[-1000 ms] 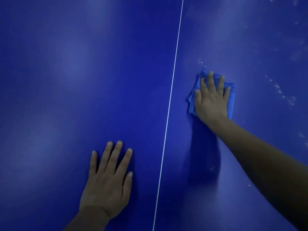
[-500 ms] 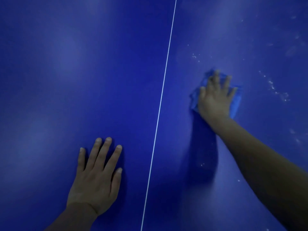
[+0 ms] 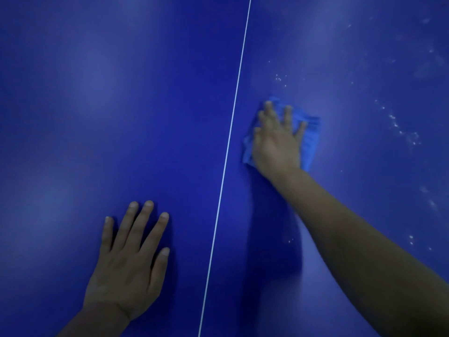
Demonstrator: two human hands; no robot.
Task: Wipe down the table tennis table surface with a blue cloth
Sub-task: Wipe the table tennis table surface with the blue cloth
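Right hand [image 3: 275,144] pressed flat on the blue cloth [image 3: 309,139], fingers spread, palm down; not pinching, only bearing down on it. Cloth folded into a rough pad, showing past the fingertips at the far edge, along the right side of the hand and in a narrow strip at the left by the thumb. Cloth flat on the table tennis table [image 3: 97,93], just right of the white centre line [image 3: 233,113] and apart from it. Right forearm [image 3: 359,244] reaching in from the lower right corner, bare, with a dark shadow on the surface beside it, below the cloth.

Left hand [image 3: 128,266] flat on the table to the left of the line, palm down, fingers spread and pointing away, empty, well apart from the cloth. Wrist leaving the view at the bottom edge.

White specks [image 3: 279,79] scattered on the surface just beyond the cloth, and a longer trail of pale flecks [image 3: 401,130] farther right, running down toward the right edge. More faint smudges near the upper right corner. Left half of the table showing only soft light patches.
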